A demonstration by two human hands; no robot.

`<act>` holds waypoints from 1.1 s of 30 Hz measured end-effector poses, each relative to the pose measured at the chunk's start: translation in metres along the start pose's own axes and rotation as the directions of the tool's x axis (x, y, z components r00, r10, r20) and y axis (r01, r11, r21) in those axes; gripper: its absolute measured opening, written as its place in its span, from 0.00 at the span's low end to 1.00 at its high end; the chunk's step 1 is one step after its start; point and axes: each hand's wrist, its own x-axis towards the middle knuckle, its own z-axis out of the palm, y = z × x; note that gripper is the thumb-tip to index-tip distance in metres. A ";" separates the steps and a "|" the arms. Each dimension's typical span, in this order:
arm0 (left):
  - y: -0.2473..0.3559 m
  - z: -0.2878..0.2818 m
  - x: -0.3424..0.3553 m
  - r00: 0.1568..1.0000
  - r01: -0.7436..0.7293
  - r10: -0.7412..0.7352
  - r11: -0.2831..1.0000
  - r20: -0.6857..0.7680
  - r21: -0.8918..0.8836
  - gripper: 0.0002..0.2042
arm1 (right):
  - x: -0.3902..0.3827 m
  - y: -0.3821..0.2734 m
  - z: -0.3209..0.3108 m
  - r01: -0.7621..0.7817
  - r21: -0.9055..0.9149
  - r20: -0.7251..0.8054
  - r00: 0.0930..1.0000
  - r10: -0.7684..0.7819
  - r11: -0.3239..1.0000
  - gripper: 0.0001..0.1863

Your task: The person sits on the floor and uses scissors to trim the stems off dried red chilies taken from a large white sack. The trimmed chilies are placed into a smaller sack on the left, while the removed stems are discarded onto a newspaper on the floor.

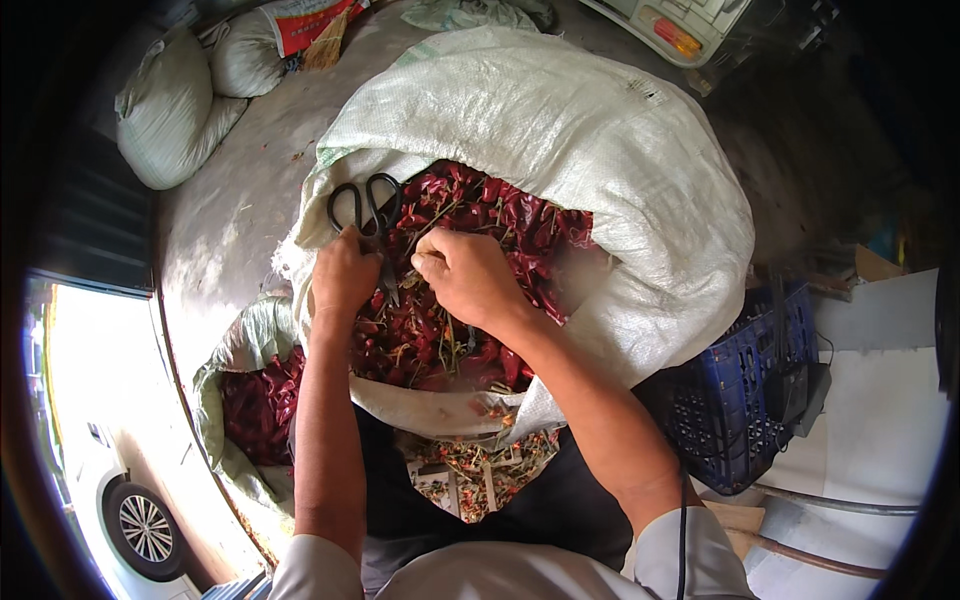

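Note:
Dried red chili peppers [400, 345] with thin stems fill a large white woven sack [560, 120], its mouth rolled open in front of me. My left hand [345, 275] is closed over the left side of the peppers. It grips black-handled scissors [365, 212] near the pivot, with the handle loops pointing away from me and the blades toward me. Just to the right, my right hand [465, 275] hovers above the peppers, thumb and fingers pinched together. Whatever is between those fingertips is hidden or too small to make out.
At lower left, a second sack [215, 400] holds more red peppers. Scraps and stems [480, 470] lie between my legs. A blue plastic crate [735, 390] stands at right. Filled white sacks [170, 110] and a straw broom [326, 45] are at far left; a vehicle's rear [675, 35] is beyond.

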 end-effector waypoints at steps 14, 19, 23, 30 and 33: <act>-0.020 0.040 0.017 0.961 0.181 -0.277 0.615 0.005 -0.768 0.14 | 0.001 0.000 -0.005 0.138 -0.139 -0.049 0.988 -0.146 0.981 0.08; -0.002 0.027 0.022 0.909 0.285 -0.379 0.265 0.173 -0.921 0.11 | -0.003 0.001 -0.005 0.142 -0.187 -0.011 0.989 -0.147 0.972 0.07; 0.015 0.013 0.012 0.926 0.249 -0.365 0.400 0.096 -0.882 0.11 | -0.006 -0.007 -0.015 0.156 -0.355 -0.030 0.984 -0.178 0.922 0.04; 0.048 -0.055 -0.045 0.935 0.213 0.026 0.756 0.354 -0.619 0.10 | -0.001 -0.013 -0.024 0.508 -0.568 -0.040 0.769 -0.638 0.648 0.12; 0.047 -0.050 -0.045 0.890 0.235 0.137 0.678 0.434 -0.696 0.10 | -0.007 -0.009 -0.024 0.564 -0.575 0.156 0.786 -0.598 0.592 0.13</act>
